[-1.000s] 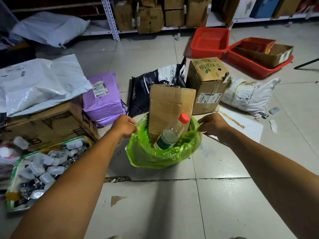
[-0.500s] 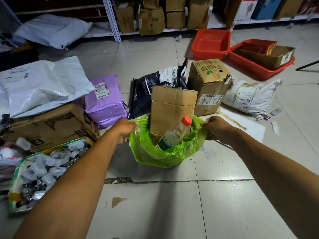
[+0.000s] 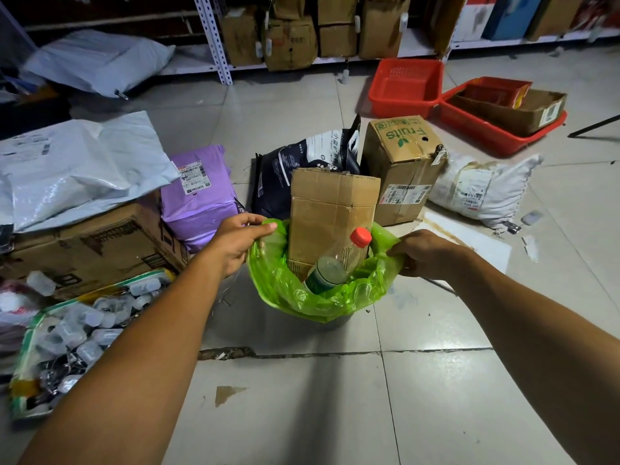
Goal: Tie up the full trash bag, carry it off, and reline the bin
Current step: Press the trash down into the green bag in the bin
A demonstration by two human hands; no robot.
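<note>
A green trash bag point(image 3: 322, 297) lines a small bin point(image 3: 330, 323) on the tiled floor; only a grey sliver of the bin shows under the bag's folded edge. A tall cardboard box point(image 3: 330, 216) and a plastic bottle with a red cap point(image 3: 339, 261) stick out of the bag. My left hand point(image 3: 235, 241) grips the bag's rim on the left side. My right hand point(image 3: 424, 253) pinches the rim on the right side. Both edges are lifted a little off the bin.
Around the bin lie a purple parcel point(image 3: 198, 193), a dark bag point(image 3: 302, 162), a "Fruits" box point(image 3: 402, 162), a white sack point(image 3: 479, 189), and a large cardboard box point(image 3: 94, 243). A tray of small containers point(image 3: 77, 333) sits left. Red baskets point(image 3: 406, 87) and shelving stand behind.
Both hands have closed on the bag's rim and pulled its sides up and inward. The bottle has tipped slightly lower inside the bag.
</note>
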